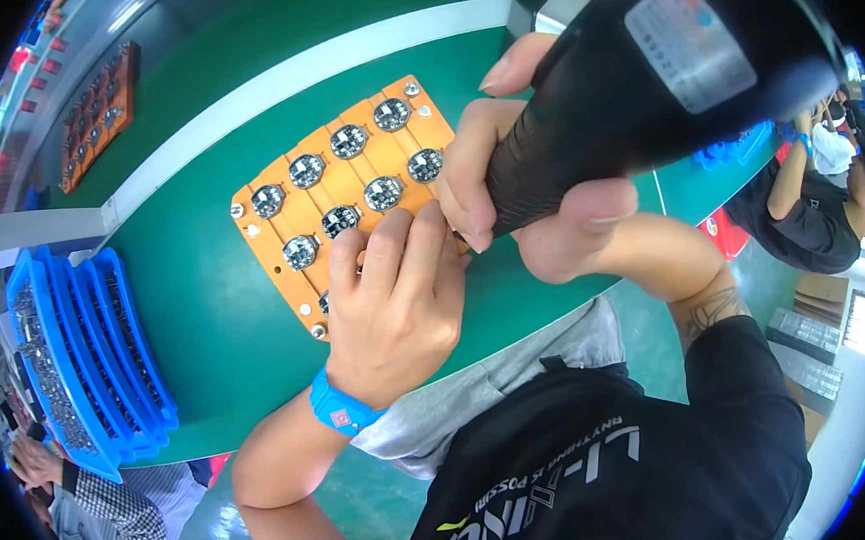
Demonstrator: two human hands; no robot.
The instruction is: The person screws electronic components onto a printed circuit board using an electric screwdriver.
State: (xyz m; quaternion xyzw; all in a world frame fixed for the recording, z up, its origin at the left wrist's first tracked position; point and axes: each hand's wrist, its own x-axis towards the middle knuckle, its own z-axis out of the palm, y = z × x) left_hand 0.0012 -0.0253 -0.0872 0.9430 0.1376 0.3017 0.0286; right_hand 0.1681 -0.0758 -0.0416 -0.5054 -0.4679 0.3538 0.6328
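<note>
An orange fixture plate (346,176) lies tilted on the green table, with rows of round circuit boards (348,140) set in it. My left hand (394,293), a blue band at its wrist, is over the plate's near part, its fingers bent and close together. What is under those fingertips is hidden. My right hand (548,202) is wrapped round a thick black tool (601,98) that looks like an electric screwdriver. Its narrow end points down beside my left fingers, and its tip is out of sight behind the hands.
Blue bins (87,354) of small dark parts stand at the left table edge. Beyond a white rail (287,59), another orange plate (96,118) leans at the far left. Other people (799,204) sit to the right; a person's sleeve (119,513) shows at lower left.
</note>
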